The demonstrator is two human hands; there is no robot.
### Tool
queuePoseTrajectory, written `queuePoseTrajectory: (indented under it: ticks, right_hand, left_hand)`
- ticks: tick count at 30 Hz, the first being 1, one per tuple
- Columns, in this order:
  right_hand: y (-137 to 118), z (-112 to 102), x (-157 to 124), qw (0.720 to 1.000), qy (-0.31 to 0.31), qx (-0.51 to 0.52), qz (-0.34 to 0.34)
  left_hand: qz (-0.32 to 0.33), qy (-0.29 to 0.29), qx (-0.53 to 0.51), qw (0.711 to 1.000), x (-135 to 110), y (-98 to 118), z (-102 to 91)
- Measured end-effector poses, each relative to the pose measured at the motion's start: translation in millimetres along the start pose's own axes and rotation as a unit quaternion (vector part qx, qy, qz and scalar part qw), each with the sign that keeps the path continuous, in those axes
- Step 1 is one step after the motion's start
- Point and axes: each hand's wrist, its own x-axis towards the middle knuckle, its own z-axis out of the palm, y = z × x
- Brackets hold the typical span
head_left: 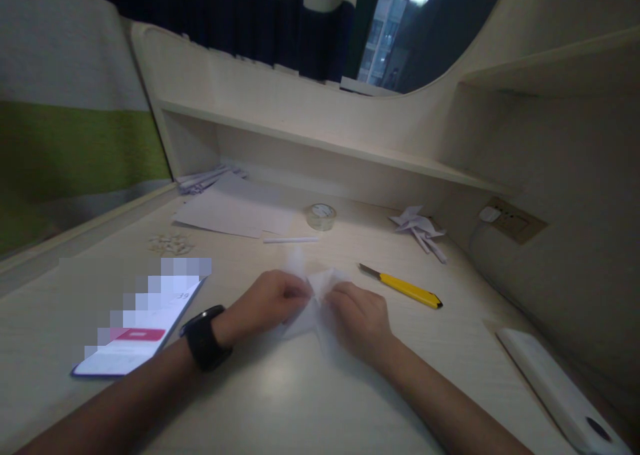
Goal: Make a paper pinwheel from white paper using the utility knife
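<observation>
A white paper pinwheel [303, 323], partly blurred, is between my hands low over the middle of the desk. Its folded flaps point outward, and some of them are hidden behind my fingers. My left hand [270, 300], below a black wristwatch [206, 338], pinches the paper near its centre from the left. From the right, my right hand [363, 318] has its fingers closed on the paper close to the same spot. Just beyond lies a thin rolled paper stick [291, 240]. Right of my right hand is a yellow utility knife [407, 290] with its blade out.
A tape roll [321, 217] stands behind the stick. Paper pinwheels [417, 225] with stick handles lie back right; paper sheets [233, 208] and paper rolls [200, 180] back left. Left are small pale pieces [171, 244] and a lit tablet [145, 335]. A white device [555, 388] sits right.
</observation>
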Motion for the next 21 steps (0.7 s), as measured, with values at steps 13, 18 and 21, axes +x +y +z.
queuePoseTrajectory:
  ticks: [13,18,21]
  right_hand:
    - [-2,-3,3,0.999,-0.029,-0.013,0.015]
    - [-4,-4,5,0.999,-0.018,0.005,-0.026]
    - [-5,-5,5,1.000,-0.021,0.006,-0.018]
  left_hand:
    - [0.062,0.019,0.112,0.992,-5,1,3.6]
    - [0.078,0.013,0.184,0.980,-7,1,8.6]
    - [0.089,0.025,0.196,0.976,-7,0,9.7]
